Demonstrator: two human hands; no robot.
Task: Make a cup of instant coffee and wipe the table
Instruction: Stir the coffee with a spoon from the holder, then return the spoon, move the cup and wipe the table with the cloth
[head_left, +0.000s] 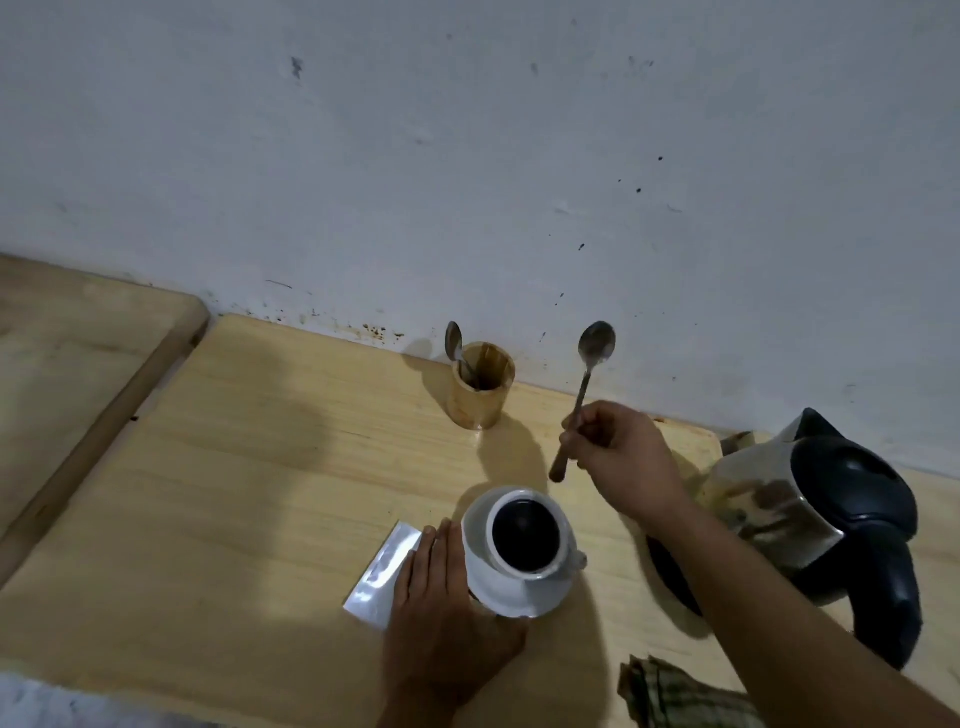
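A white cup (524, 540) full of dark coffee stands on a white saucer (519, 597) on the wooden table (260, 493). My left hand (441, 613) lies flat against the saucer's left side, fingers extended, partly over a silver sachet (382, 569). My right hand (618, 457) is above and to the right of the cup, gripping a metal spoon (592, 374) by its brown handle, bowl pointing up toward the wall. A checked cloth (675, 696) lies at the near table edge.
A steel kettle with a black lid and handle (810, 514) stands at the right, close to my right forearm. A wooden holder (480, 387) with another spoon stands by the wall. A second wooden board (78, 364) adjoins on the left.
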